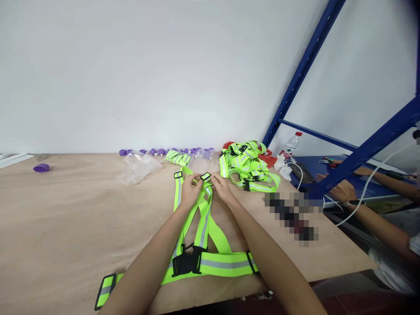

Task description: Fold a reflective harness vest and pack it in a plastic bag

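A yellow-green reflective vest made of straps with grey stripes lies spread on the wooden table in front of me. Its black buckle sits near the table's front edge. At the far end of the straps, a black strap slider is between my two hands. My left hand pinches the strap at the slider's left side. On the other side, my right hand has its fingers closed on the strap by the slider's right end. My forearms cover parts of the waist strap.
A heap of similar reflective straps lies at the back right, by a red bag. Clear plastic bags and purple caps line the back. A blue metal frame rises at right, where another person's hands rest near a bottle.
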Available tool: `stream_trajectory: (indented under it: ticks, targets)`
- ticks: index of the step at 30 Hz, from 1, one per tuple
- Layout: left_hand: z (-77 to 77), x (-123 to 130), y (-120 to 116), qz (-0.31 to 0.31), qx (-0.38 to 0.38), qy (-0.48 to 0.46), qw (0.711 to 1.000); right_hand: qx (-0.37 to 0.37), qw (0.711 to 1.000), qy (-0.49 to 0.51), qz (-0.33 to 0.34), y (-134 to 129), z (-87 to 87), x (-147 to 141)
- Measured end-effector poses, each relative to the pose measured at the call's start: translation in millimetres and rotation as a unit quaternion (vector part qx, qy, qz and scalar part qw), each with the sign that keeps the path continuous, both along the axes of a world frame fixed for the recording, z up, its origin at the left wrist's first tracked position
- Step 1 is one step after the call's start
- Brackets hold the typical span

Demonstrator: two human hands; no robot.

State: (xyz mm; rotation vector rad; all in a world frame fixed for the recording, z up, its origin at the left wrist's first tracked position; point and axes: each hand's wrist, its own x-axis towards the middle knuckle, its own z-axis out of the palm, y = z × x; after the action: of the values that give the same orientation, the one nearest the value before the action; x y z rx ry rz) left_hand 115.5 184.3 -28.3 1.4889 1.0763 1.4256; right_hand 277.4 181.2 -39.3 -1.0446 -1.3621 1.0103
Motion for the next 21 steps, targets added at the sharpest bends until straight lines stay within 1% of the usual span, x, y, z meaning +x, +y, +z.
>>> stream_trajectory:
  ticks: [1,3,5,6,7,11,13,15,19,21]
  targets:
    - [3.3,-1.6,-1.2,0.001,0.021,0.016,1.000,-0.005,1.000,-0.002,0.003,0.0,-0.4,-0.2]
    - [8.9,-3.6,-3.1,-0.018,0.079,0.065,0.995,-0.010,1.000,-0.005,0.005,0.5,-1.0,-0.1]
    - [10.8,-4.0,-3.2,-0.045,0.129,0.112,0.984,-0.016,1.000,-0.004,0.005,1.0,-0.8,0.7]
    - [9.9,-4.0,-2.6,-0.051,0.142,0.126,0.980,-0.017,1.000,-0.002,0.004,1.0,-0.4,1.2]
    - [8.0,-4.1,-1.4,-0.048,0.144,0.129,0.980,-0.018,1.000,0.000,0.003,0.8,0.2,1.6]
    - [-3.4,-6.9,5.4,0.001,0.099,0.085,0.991,-0.022,1.000,0.016,0.003,-0.8,2.1,1.4]
    - [-6.2,-8.5,7.8,0.015,0.083,0.065,0.994,-0.034,0.999,0.024,0.010,-0.7,1.7,0.1]
    - [-5.2,-8.8,8.4,0.022,0.076,0.050,0.996,-0.043,0.999,0.033,0.002,0.3,0.5,-1.2]
    - [2.5,-6.2,5.8,0.025,0.070,0.028,0.997,-0.052,0.996,0.060,-0.046,2.9,-0.9,-0.5]
    - [5.6,-4.4,4.5,0.022,0.066,0.020,0.997,-0.062,0.993,0.084,-0.054,3.6,-0.8,0.9]
